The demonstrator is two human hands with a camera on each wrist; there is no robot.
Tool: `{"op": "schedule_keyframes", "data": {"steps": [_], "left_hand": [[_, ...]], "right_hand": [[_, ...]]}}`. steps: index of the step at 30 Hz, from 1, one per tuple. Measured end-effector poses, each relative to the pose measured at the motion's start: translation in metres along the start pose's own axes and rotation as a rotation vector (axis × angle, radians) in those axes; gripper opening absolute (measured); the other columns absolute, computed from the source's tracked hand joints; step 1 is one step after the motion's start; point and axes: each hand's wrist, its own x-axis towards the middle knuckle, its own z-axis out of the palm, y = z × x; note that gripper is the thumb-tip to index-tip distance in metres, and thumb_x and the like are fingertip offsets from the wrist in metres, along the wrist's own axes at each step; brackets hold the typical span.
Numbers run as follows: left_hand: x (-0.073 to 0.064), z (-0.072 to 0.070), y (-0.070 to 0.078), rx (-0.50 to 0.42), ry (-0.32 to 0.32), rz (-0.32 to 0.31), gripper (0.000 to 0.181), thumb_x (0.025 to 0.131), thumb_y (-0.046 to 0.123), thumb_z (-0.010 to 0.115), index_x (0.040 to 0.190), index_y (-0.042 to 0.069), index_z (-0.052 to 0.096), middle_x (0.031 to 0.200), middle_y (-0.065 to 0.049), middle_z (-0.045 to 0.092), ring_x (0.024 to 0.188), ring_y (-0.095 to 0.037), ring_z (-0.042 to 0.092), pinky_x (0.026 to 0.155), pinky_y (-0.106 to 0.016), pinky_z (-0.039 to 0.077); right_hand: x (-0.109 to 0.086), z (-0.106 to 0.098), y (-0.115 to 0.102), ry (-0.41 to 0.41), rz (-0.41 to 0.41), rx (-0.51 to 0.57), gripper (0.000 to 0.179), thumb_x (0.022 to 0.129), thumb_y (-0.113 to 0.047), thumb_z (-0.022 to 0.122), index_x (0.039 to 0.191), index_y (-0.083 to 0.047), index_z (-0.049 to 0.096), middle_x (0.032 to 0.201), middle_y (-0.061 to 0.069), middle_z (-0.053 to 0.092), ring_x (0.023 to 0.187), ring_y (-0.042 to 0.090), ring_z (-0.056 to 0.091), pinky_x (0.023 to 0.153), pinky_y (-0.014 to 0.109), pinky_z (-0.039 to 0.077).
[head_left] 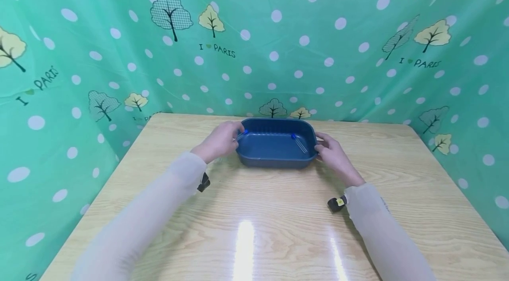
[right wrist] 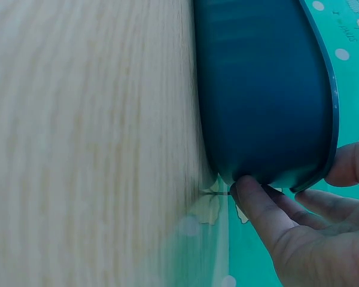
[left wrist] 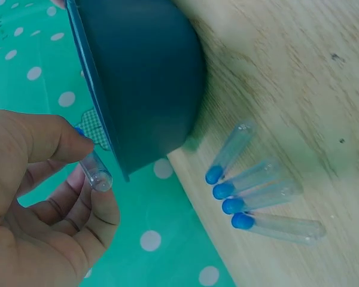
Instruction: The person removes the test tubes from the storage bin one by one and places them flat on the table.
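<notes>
A dark blue rectangular basin point(head_left: 274, 163) stands on the table between the two hands. My left hand point(head_left: 221, 139) pinches a clear test tube with a blue cap point(left wrist: 97, 172) between thumb and fingers, over the basin's left end. Another blue-capped test tube point(head_left: 300, 144) lies inside the basin, toward its right side. At the right end my right hand point(head_left: 333, 155) holds the basin, one finger point(right wrist: 352, 162) at the rim and another digit against the outer wall. Several blue-capped test tubes point(left wrist: 257, 179) lie side by side on the table near the basin's left end.
The pale wood-grain table point(head_left: 274, 201) reaches back to a green dotted curtain point(head_left: 274, 55), close behind the basin. A small black device point(head_left: 337, 203) is strapped at the right wrist, and another black device point(head_left: 203, 182) at the left.
</notes>
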Motion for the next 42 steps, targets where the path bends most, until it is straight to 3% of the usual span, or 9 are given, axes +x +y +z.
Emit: {"op": "schedule_keyframes", "data": {"steps": [14, 23, 42], "left_hand": [[-0.011, -0.003, -0.014, -0.025, 0.023, -0.009, 0.041, 0.074, -0.001, 0.057, 0.115, 0.008, 0.055, 0.102, -0.011, 0.057, 0.087, -0.022, 0.051, 0.073, -0.034, 0.045], [-0.016, -0.005, -0.029, -0.021, 0.048, -0.032, 0.039, 0.076, 0.004, 0.064, 0.114, 0.007, 0.055, 0.095, -0.01, 0.056, 0.084, -0.022, 0.052, 0.07, -0.034, 0.045], [-0.031, -0.001, -0.063, -0.147, 0.016, -0.204, 0.04, 0.076, 0.002, 0.06, 0.115, 0.006, 0.051, 0.087, -0.009, 0.054, 0.073, -0.022, 0.051, 0.059, -0.03, 0.045]], "right_hand": [[0.0, 0.0, 0.001, 0.001, 0.001, -0.002, 0.05, 0.094, -0.007, 0.035, 0.142, -0.008, 0.022, 0.132, 0.023, 0.039, 0.117, 0.031, 0.044, 0.09, 0.04, 0.042], [0.0, -0.001, 0.001, 0.005, -0.002, -0.009, 0.05, 0.093, -0.007, 0.035, 0.142, -0.008, 0.023, 0.131, 0.023, 0.04, 0.116, 0.031, 0.046, 0.089, 0.04, 0.043], [0.002, 0.0, 0.002, 0.009, -0.014, -0.002, 0.05, 0.092, -0.006, 0.036, 0.141, -0.007, 0.025, 0.129, 0.023, 0.042, 0.114, 0.031, 0.047, 0.088, 0.038, 0.044]]}}
